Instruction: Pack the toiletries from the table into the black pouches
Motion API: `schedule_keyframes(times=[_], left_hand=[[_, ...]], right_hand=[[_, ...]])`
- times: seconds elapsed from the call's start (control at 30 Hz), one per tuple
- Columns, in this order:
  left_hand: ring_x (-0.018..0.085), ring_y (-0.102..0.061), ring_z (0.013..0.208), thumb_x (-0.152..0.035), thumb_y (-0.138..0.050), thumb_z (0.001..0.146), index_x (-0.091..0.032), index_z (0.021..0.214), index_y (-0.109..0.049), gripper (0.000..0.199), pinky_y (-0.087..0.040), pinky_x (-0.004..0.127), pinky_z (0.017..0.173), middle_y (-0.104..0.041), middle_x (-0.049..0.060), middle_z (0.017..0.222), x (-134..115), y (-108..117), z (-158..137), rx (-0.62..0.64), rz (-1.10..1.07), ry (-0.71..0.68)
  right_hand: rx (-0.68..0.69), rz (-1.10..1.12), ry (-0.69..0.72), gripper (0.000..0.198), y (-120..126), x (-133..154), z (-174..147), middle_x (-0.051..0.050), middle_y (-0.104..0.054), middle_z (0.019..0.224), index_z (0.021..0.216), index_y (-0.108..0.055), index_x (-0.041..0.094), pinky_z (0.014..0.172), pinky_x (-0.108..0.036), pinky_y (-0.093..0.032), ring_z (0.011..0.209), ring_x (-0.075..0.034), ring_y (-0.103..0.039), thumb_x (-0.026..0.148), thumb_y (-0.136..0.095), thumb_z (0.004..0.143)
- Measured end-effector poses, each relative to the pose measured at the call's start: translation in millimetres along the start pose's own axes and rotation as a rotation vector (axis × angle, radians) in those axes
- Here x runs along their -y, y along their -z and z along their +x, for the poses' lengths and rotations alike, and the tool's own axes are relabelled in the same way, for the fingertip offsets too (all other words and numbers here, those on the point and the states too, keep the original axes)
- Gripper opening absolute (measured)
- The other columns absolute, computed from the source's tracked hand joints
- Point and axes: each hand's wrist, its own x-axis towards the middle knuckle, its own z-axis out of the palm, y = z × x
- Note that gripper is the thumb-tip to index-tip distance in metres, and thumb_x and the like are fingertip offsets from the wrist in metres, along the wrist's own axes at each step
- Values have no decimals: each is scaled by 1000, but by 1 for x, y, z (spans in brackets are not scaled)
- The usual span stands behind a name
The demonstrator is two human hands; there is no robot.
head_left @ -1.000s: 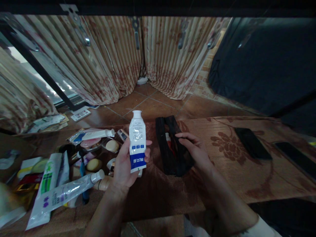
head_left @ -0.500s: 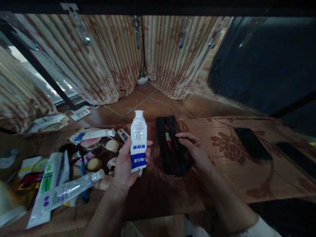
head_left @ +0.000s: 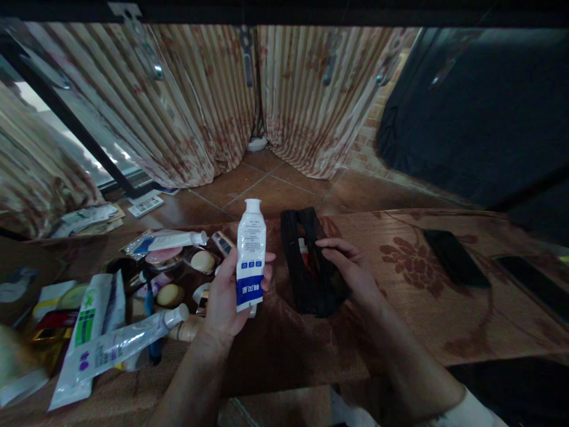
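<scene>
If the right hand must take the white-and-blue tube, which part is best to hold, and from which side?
Probably the capped end of the white-and-blue tube, coming from the right. This end sticks out free, while the left hand holds the blue end. The right hand, at the black bag, is on that side.

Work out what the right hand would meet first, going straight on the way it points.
The black pouch, likely its left side, since the right hand touches its right edge; depth is unclear.
</scene>
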Motion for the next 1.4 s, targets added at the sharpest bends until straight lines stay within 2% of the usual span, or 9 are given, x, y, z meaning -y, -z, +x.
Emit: schedule_keyframes(times=[0.23, 0.43, 0.83, 1.07, 1.4], left_hand=[[12, -52, 54, -49, -45, 88, -6, 93, -70, 50, -42, 22, 49, -61, 7, 65, 0, -2, 0, 1, -18, 3], [12, -53, 54, -48, -44, 89, -6, 93, -70, 50, -44, 22, 51, -63, 8, 67, 1, 0, 0, 4, -31, 3], [13, -55, 56, -46, -42, 90, -6, 94, -70, 49, -46, 23, 53, -64, 9, 69, 3, 2, 1, 8, -36, -4], [11, -54, 55, -48, -42, 91, -6, 96, -70, 50, -46, 21, 52, -64, 8, 70, 4, 3, 2, 15, -43, 16], [11, -55, 54, -50, -40, 91, -8, 96, -69, 52, -46, 20, 50, -64, 8, 70, 4, 1, 3, -18, -56, 47]], right_hand=[[22, -13, 16, 17, 1, -1, 1, 1, -70, 73, 84, -73, 24, 57, -26, -46, 61, -13, -62, 34, -68, 71], [-9, 59, -47, 12, -1, 0, 1, 3, -70, 72, 78, -73, 24, 57, -24, -45, 59, -11, -60, 29, -71, 68], [25, 1, 21, 16, 0, -1, 0, 0, -71, 73, 83, -73, 22, 57, -25, -47, 60, -13, -62, 32, -68, 71], [-27, 69, -67, 14, -3, 3, 0, 2, -70, 71, 78, -73, 23, 56, -24, -45, 59, -12, -60, 30, -73, 65], [-34, 53, -46, 13, -3, 2, -1, 2, -70, 73, 78, -73, 22, 57, -24, -45, 60, -12, -61, 30, -72, 67]])
